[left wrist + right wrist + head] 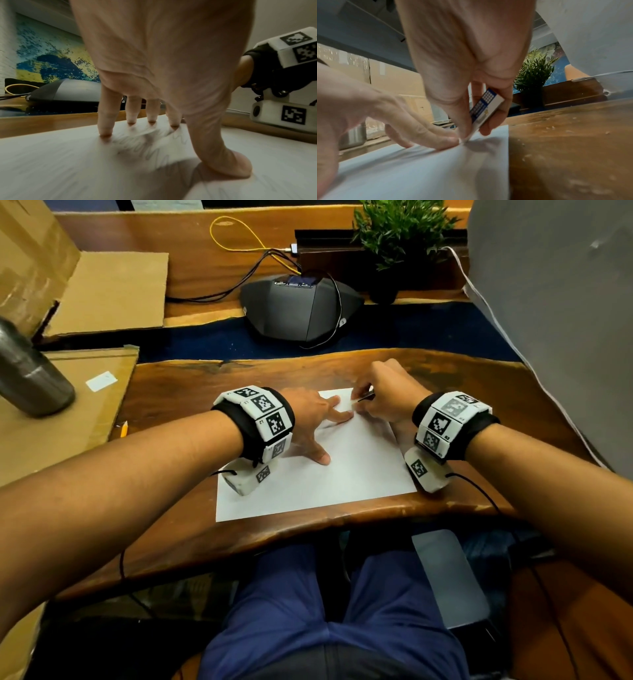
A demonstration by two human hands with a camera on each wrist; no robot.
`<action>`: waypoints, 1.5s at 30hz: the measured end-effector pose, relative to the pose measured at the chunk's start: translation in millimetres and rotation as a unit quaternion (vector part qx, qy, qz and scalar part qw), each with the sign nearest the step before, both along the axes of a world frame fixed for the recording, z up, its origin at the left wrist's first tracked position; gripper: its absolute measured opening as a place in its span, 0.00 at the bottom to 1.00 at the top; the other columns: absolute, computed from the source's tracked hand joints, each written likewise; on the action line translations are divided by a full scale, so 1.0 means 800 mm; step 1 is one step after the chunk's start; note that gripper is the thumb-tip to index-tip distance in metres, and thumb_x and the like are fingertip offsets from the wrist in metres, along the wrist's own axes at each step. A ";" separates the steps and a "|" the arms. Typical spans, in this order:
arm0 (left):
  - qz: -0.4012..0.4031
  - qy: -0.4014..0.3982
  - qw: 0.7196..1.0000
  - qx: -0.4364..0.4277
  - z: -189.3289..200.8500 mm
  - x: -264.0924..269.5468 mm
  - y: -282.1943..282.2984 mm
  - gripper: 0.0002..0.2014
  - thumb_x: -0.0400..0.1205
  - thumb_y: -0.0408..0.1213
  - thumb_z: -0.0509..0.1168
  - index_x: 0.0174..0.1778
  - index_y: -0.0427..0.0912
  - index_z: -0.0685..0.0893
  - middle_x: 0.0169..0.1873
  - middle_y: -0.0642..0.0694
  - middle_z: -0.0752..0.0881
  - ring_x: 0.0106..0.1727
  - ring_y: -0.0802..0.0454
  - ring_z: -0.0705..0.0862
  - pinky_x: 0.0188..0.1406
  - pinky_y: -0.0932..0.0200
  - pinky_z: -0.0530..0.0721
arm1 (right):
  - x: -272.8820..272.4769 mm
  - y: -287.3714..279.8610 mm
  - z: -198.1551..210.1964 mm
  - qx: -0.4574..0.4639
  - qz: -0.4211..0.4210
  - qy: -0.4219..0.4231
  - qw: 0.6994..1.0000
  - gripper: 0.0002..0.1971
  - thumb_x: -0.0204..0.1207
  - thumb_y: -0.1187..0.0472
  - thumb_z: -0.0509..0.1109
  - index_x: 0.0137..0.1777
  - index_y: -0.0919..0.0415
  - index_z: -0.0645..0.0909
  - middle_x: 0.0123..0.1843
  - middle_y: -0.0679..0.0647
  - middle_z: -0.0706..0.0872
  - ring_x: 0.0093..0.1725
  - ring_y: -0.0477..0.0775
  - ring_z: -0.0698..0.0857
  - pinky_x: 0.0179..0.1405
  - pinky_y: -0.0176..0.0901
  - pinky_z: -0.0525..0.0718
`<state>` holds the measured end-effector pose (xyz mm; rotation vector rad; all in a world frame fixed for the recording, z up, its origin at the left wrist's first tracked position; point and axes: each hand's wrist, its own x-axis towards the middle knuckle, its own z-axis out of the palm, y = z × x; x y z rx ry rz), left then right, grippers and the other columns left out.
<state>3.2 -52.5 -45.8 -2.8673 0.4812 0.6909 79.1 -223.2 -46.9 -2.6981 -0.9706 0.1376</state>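
Note:
A white sheet of paper (342, 470) lies on the brown wooden table (171, 392). My left hand (315, 422) presses it flat with spread, straight fingers (104, 121) and thumb. Faint pencil scribbles (150, 150) show on the paper under that hand. My right hand (383, 395) pinches a white eraser (485, 109) in a blue sleeve, its tip down on the paper (436, 169) near the far right corner, right beside my left fingertips (443, 140).
A black conference phone (298, 306) with cables sits behind the paper. A potted plant (397, 237) stands at the back right, cardboard (113, 292) and a steel bottle (27, 371) at the left. A yellow pencil (123, 429) lies left. Eraser crumbs (547, 125) dot the wood.

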 end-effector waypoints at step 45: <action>0.111 -0.045 0.992 -0.049 -0.021 -0.014 0.015 0.58 0.66 0.73 0.70 0.84 0.40 0.61 0.86 0.43 0.58 0.82 0.42 0.66 0.80 0.45 0.68 | -0.017 0.006 0.010 0.331 -0.226 0.490 0.774 0.15 0.87 0.66 0.63 0.66 0.78 0.73 0.57 0.78 0.87 0.46 0.66 0.92 0.47 0.53 0.92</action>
